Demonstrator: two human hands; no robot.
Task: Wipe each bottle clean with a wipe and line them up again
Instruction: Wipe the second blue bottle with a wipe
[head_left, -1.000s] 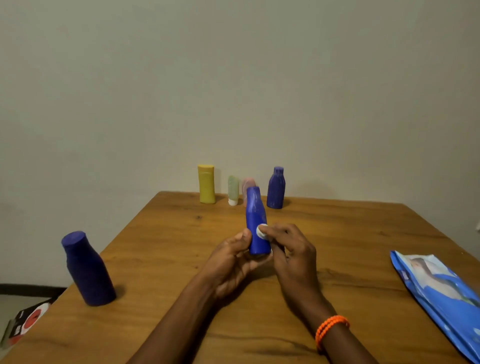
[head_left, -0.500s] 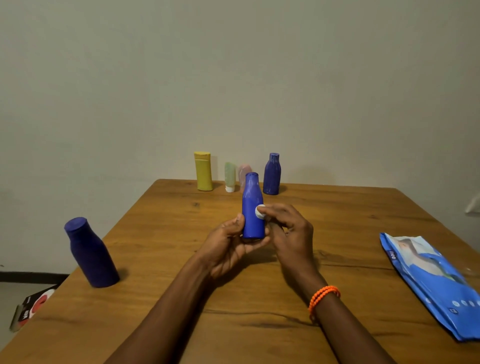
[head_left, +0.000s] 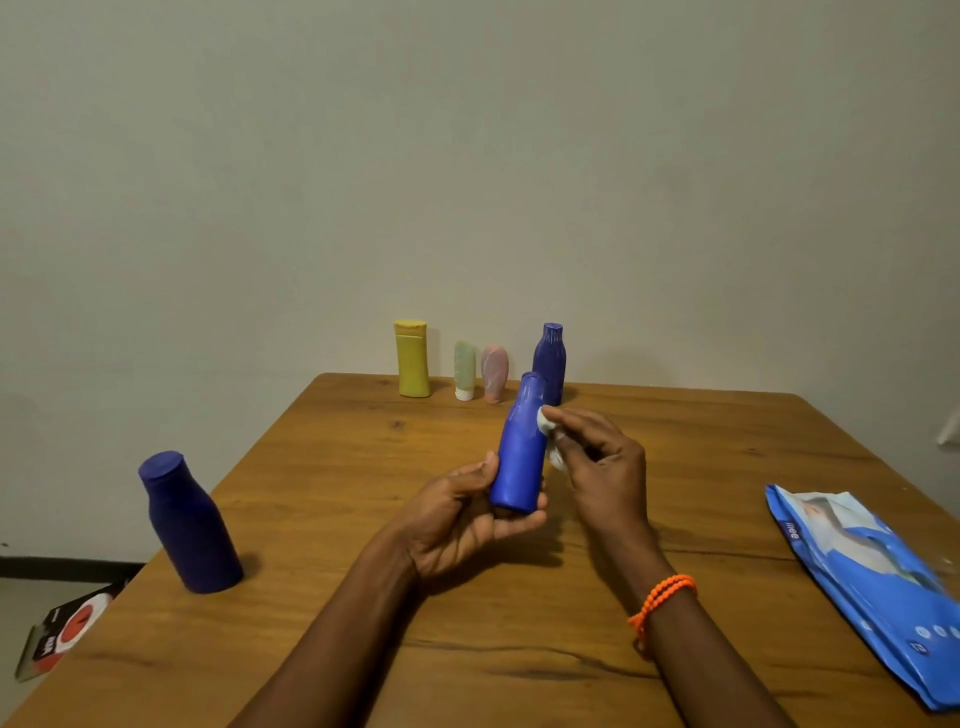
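Observation:
My left hand (head_left: 462, 514) grips the base of a bright blue bottle (head_left: 519, 452), which tilts a little to the right above the table. My right hand (head_left: 597, 462) pinches a small white wipe (head_left: 548, 423) against the bottle's upper right side. At the table's far edge stand a yellow bottle (head_left: 412, 358), a pale green tube (head_left: 464, 370), a pink tube (head_left: 494, 373) and a dark blue bottle (head_left: 550, 361) in a row. Another dark blue bottle (head_left: 189, 525) stands alone at the left.
A blue pack of wipes (head_left: 872, 587) lies flat at the right edge of the wooden table (head_left: 322, 649). Beyond the table's left edge, a red and black packet (head_left: 67, 631) lies on the floor. A plain wall rises behind the far edge.
The bright blue bottle has tilted to the right in my left hand. My right hand with the wipe has moved up along the bottle's right side.

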